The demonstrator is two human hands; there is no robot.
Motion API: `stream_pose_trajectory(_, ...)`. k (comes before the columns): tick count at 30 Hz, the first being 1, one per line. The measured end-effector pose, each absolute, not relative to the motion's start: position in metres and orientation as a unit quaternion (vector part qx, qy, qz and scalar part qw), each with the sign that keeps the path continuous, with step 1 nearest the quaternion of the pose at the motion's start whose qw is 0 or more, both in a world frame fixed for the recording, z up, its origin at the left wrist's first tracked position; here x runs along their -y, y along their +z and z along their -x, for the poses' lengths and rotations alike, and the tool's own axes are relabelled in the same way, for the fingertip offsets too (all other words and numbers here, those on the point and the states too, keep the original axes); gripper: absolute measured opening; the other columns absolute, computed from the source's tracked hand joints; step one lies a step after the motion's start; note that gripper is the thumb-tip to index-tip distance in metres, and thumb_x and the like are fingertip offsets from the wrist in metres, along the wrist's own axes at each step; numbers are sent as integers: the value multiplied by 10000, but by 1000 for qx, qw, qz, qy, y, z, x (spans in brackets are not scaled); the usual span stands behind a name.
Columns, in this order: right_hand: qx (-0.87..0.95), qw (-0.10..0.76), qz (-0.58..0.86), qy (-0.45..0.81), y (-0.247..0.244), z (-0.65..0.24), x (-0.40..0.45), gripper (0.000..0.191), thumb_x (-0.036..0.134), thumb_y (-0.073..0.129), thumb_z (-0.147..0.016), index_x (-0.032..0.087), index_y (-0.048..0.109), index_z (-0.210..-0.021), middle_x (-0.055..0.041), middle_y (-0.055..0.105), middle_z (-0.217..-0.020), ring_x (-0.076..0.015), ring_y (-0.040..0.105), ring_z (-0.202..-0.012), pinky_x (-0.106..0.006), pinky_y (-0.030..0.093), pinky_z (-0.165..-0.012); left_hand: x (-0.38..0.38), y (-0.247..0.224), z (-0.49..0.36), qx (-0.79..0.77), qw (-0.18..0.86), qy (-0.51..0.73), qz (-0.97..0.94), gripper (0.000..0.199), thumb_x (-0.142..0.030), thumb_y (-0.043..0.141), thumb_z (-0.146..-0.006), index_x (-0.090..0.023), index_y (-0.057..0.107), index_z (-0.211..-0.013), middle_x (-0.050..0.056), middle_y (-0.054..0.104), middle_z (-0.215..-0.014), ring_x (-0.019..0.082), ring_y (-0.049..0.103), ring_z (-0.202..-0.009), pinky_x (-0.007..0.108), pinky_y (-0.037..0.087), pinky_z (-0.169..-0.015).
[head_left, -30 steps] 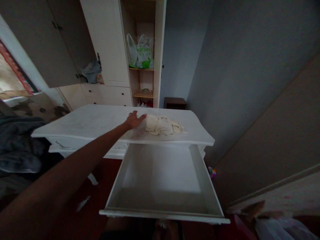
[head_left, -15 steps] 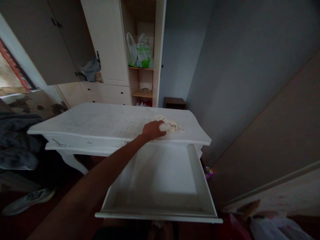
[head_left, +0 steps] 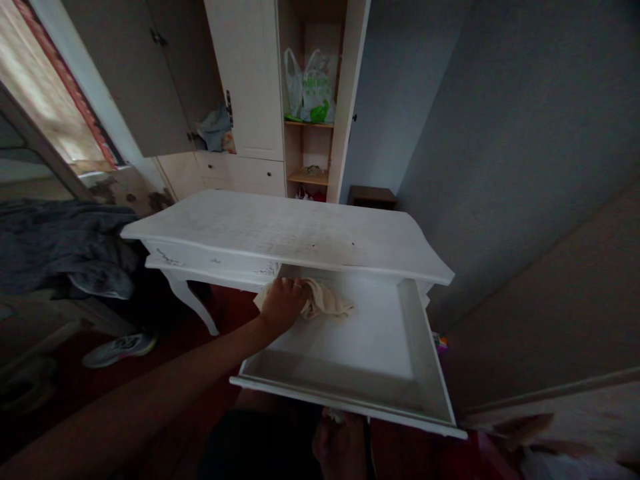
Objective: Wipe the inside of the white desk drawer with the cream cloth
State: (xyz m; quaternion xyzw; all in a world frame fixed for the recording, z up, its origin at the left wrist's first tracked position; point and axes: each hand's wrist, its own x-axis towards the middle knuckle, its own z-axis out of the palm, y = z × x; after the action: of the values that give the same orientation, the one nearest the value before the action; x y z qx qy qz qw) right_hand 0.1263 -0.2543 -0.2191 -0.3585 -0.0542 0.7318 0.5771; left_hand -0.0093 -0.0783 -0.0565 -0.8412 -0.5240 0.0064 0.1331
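My left hand (head_left: 286, 303) grips a cream cloth (head_left: 323, 300) and presses it against the left side and floor of the pulled-out drawer (head_left: 370, 333). Part of the cloth spreads to the right of my fingers, and a corner shows left of them. Below the drawer's front edge my right hand (head_left: 341, 443) is closed at a small pale knob (head_left: 334, 415), in dim light. The drawer belongs to a white desk (head_left: 250, 223) with a wavy front edge. A few dark specks and grey smudges mark the desk top.
A wardrobe (head_left: 250, 80) with open doors stands behind, with plastic bags (head_left: 317, 93) on a shelf. Dark clothes (head_left: 75, 240) are heaped at the left, above a shoe (head_left: 120, 350). A grey wall (head_left: 500, 167) rises close on the right.
My left hand has moved the cloth off the desk top and down into the drawer. The whole view has shifted, so the desk appears farther right.
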Motion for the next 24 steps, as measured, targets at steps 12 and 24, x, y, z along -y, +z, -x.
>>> stream_pose_trajectory(12, 36, 622, 401, 672, -197, -125, 256, 413, 541, 836, -530, 206, 640, -669, 35, 657, -575, -70, 461, -340, -185, 330, -316, 33, -92, -7, 495, 121, -12, 860, 535, -117, 318, -910, -218, 491, -1407, 172, 541, -1388, 324, 428, -1327, 553, 254, -1076)
stream_pose_trajectory(24, 37, 630, 409, 659, -192, -123, 256, 325, 442, 816, -571, 204, 624, -680, 50, 656, -606, -60, 474, -361, -174, 342, -319, 35, -80, -27, 685, 60, -16, 726, 459, -273, 362, -933, -51, 545, -1290, 338, 545, -1217, 393, 652, -958, 478, 496, -706)
